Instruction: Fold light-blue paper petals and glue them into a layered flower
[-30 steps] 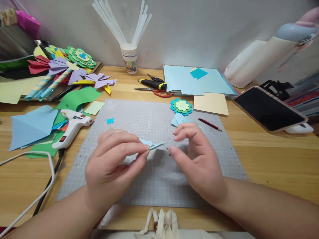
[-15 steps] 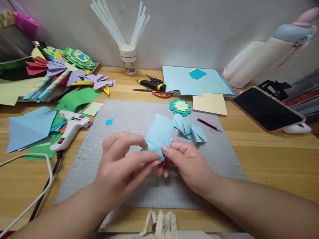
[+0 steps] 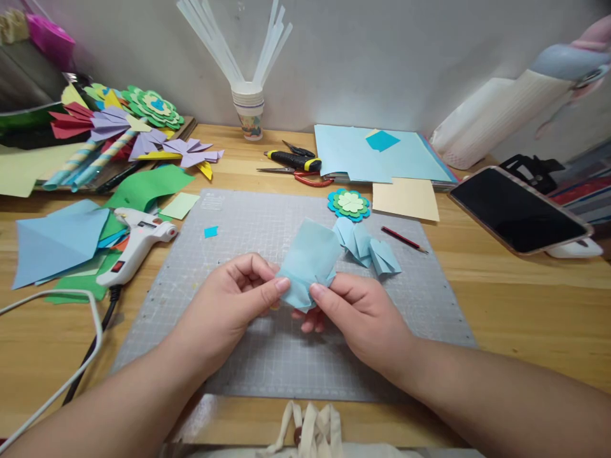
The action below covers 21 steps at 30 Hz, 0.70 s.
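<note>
A light blue folded paper (image 3: 312,248) is held above the grey cutting mat (image 3: 258,369), its lower end creased and gathered. My left hand (image 3: 243,289) pinches its left edge between thumb and curled fingers. At the lower right, my right hand (image 3: 356,312) grips it with the thumb on top and fingers underneath. Just behind it on the mat rest several folded light blue paper pieces (image 3: 360,245). A layered blue and green paper flower (image 3: 349,204) lies beyond them, and a red and black pencil (image 3: 405,240) to their right.
A white glue gun (image 3: 138,245) with its cord lies on coloured paper at left. Scissors (image 3: 305,175) and a cutter lie behind the mat. Paper cups (image 3: 249,114) holding white sticks stand at the wall. A phone (image 3: 518,207) leans at right. Paper flowers (image 3: 114,124) crowd the back left.
My left hand has shifted from the paper's lower edge to its left edge, its fingers now curled behind. My right hand keeps its hold. The view has shifted slightly.
</note>
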{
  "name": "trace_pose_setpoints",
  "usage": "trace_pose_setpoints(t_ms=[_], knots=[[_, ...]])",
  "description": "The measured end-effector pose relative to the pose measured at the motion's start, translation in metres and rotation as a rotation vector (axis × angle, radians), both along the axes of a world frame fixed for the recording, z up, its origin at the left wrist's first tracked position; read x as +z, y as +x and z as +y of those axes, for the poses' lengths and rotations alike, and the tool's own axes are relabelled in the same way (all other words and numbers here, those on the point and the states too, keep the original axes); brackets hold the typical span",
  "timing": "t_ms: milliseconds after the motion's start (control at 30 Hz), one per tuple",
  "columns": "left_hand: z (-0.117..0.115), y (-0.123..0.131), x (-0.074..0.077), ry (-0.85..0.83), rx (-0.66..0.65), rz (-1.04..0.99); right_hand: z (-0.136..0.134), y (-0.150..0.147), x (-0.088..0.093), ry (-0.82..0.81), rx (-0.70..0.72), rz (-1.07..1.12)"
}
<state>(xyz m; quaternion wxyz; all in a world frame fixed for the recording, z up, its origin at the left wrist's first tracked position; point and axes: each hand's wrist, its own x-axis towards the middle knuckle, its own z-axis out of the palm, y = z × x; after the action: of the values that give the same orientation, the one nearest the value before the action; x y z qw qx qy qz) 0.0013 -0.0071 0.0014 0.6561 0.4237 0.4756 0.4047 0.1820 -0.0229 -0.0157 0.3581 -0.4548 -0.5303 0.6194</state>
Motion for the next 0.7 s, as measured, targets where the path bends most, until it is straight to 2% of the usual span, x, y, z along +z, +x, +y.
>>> trace_pose_setpoints(t_ms=[300, 533, 700], knots=[[0.0000, -0.0004, -0.0014, -0.113, 0.043, -0.109, -0.0005, -0.0012, 0.0069, 0.023, -0.006, -0.013], [0.0006, 0.0001, -0.0014, -0.150, -0.110, -0.095, -0.0013, -0.0008, 0.0031, 0.051, -0.013, -0.010], [-0.0010, -0.0016, -0.0043, -0.114, -0.084, -0.044, 0.0000, 0.0005, 0.0014, 0.014, -0.006, 0.022]])
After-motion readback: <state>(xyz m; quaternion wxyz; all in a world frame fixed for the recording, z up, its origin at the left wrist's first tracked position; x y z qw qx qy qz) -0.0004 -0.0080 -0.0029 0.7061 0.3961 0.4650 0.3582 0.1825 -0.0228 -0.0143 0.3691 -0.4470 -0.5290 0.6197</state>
